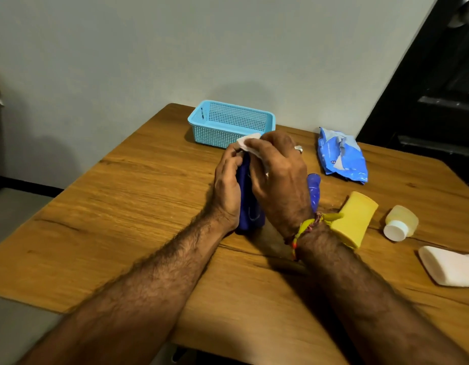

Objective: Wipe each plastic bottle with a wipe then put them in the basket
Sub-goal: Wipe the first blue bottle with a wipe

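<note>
My two bare forearms reach in from the near edge of the wooden table (122, 219) and angle toward each other, meeting over its middle. There I hold a dark blue bottle (248, 206) standing roughly upright on the tabletop, its long axis vertical with a slight lean, base on the wood and top hidden under my fingers. My left hand (226, 185) wraps its left side, fingers curled around the body to steady it. My right hand (278, 175), with coloured threads tied at the wrist and a ring on one finger, curls over the bottle's upper part and pinches a white wipe (250, 144) against it. To my right, nearer me, a white bottle (449, 267) lies on its side at the table's edge. A little farther, a yellow bottle (356, 219) lies flat, its long axis running away from me and to the right, and beside it a small pale yellow bottle (402, 223) lies with its white cap pointing toward me. A translucent blue bottle (314, 188) shows just behind my right wrist. Farther back right rests the blue wipes pack (341, 156), and at the far edge by the wall sits the light blue basket (228, 125).
</note>
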